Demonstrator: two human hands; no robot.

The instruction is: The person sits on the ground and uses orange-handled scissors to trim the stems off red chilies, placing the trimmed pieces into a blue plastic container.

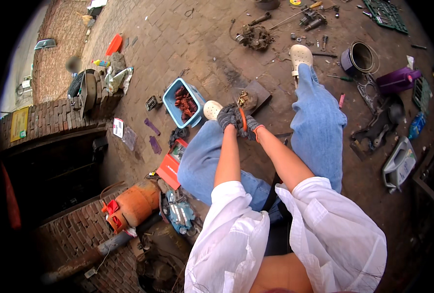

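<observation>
In grey gloves, my left hand (226, 117) and my right hand (249, 128) are closed close together between my legs. My right hand grips an orange-handled tool (242, 116). What my left hand's fingers hold is hidden. Just beyond the tool's tip is a small brass-coloured metal piece (243, 99), near a dark flat plate (262, 96) on the paving. Left of my hands, beside my cream shoe, stands a light blue plastic tub (192, 119) with reddish copper-looking parts (185, 102) in it.
Right: greasy engine parts (256, 38), a paint can (351, 63), purple container (390, 82), metal gasket (370, 97), grey jug (398, 163) and green tool case (385, 14). Left: red box (169, 171), orange gas cylinder (136, 205), brick ledge (55, 115) and a dark opening (51, 171).
</observation>
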